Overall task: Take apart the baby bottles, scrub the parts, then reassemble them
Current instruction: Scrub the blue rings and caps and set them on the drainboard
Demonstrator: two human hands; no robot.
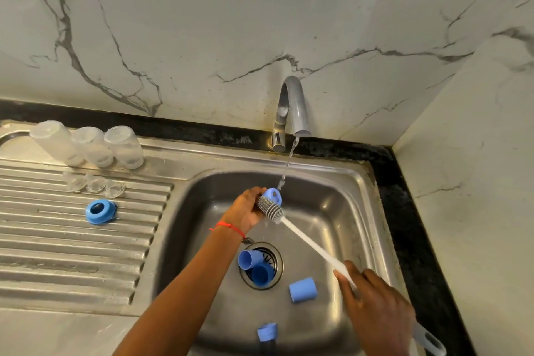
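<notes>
My left hand (245, 209) grips a blue screw ring (274, 196) over the sink basin, just under the running water. The grey bristle head of a long white bottle brush (271, 209) lies against the ring. My right hand (375, 306) holds the brush handle near its lower end. Three blue caps lie in the basin: two on the drain (254, 264) and one (302, 289) to the right. Another blue ring (267, 331) lies at the basin's near side. Three clear bottles (92, 146) stand upside down on the drainboard, with three clear nipples (95, 183) in front and one blue ring (100, 211).
A grey tap (291, 107) at the back of the steel sink (332, 182) pours a thin stream of water. The ribbed drainboard (72, 254) stretches to the left. Marble walls close off the back and the right side.
</notes>
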